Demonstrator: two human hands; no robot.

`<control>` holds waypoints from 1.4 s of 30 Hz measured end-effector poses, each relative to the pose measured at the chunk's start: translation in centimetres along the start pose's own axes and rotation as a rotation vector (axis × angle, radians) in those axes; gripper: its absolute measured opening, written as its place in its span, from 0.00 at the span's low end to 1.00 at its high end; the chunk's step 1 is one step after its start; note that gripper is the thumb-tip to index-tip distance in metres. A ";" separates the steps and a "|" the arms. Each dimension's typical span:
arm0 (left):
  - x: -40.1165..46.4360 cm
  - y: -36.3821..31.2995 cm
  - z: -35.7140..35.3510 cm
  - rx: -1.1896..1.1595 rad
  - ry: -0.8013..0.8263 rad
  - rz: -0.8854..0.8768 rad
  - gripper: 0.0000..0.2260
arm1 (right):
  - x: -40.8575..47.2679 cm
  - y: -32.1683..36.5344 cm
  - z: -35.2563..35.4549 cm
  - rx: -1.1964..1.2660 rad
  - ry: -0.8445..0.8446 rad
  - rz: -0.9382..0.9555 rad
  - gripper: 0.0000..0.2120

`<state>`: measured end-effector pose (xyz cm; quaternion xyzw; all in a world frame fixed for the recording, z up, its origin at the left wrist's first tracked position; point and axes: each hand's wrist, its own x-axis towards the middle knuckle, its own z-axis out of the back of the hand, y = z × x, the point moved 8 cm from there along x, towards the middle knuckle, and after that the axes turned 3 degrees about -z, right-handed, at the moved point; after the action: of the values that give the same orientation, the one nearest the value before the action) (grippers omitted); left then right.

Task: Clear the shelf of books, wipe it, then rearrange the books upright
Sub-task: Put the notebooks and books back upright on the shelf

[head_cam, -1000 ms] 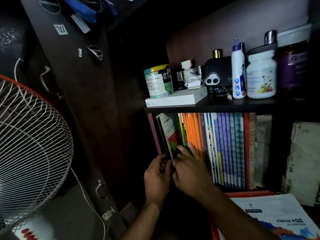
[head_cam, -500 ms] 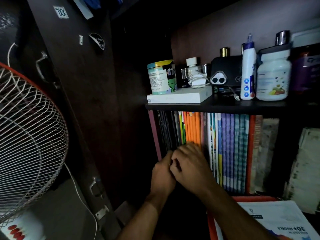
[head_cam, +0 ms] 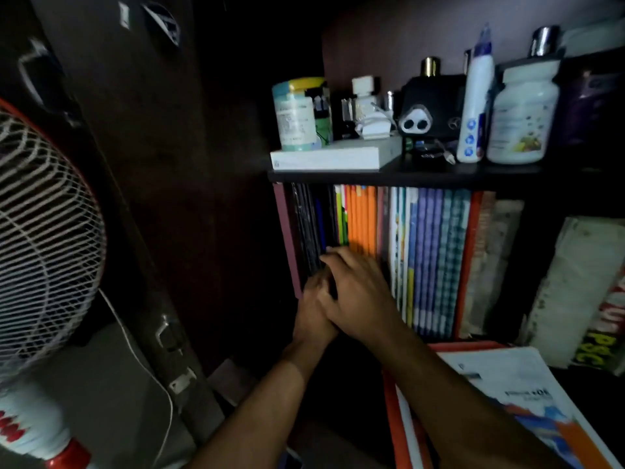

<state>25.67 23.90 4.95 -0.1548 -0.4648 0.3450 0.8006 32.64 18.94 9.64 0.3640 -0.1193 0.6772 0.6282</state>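
A row of upright books fills the dark shelf: black ones at the far left, then orange, blue and checked spines. My right hand lies with straight fingers on the spines of the black and orange books, low down. Partly under it, my left hand touches the black books at the shelf's left end; its fingers are mostly hidden. No book sticks out of the row.
The shelf top carries a white box, a tin, bottles and a white jar. A standing fan is close on the left beside a dark cupboard door. A flat book stack lies lower right; worn books lean behind it.
A book that stood tilted out at the left end a second ago now sits back in the row. Both hands moved up against the spines, and the view came closer.
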 end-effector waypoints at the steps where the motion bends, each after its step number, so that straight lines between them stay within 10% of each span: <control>1: -0.3 -0.2 0.2 -0.008 0.011 -0.009 0.19 | 0.3 0.3 0.3 0.006 -0.004 0.010 0.23; 10: -8.3 -4.6 -3.3 0.471 0.723 0.053 0.48 | -0.1 -0.2 3.3 0.409 0.263 -0.088 0.08; 19: -6.9 -3.1 -2.9 0.167 0.555 0.115 0.18 | -13.8 -10.7 12.6 0.229 0.203 -0.295 0.06; 24: -7.8 -3.3 -0.8 -0.518 0.382 0.337 0.04 | -19.2 -13.4 12.3 0.478 0.126 -0.441 0.13; 29: -8.0 -4.4 1.8 -0.640 0.239 0.464 0.12 | -18.7 -13.3 11.9 0.475 0.231 -0.484 0.24; 33: -9.7 -5.4 2.4 -0.828 0.059 0.585 0.14 | -17.6 -12.5 11.1 0.554 0.176 -0.410 0.13; 37: -13.1 -9.5 1.3 -0.824 0.342 0.561 0.31 | -17.0 -11.3 14.0 0.759 -0.076 -0.372 0.10; 42: -14.1 -13.8 2.8 -0.751 0.350 0.437 0.16 | -17.2 -10.8 16.1 0.732 -0.168 -0.337 0.10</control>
<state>24.29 4.01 5.21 -0.5840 -0.3718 0.2821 0.6642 47.32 -2.23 6.73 0.6321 0.1400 0.5304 0.5473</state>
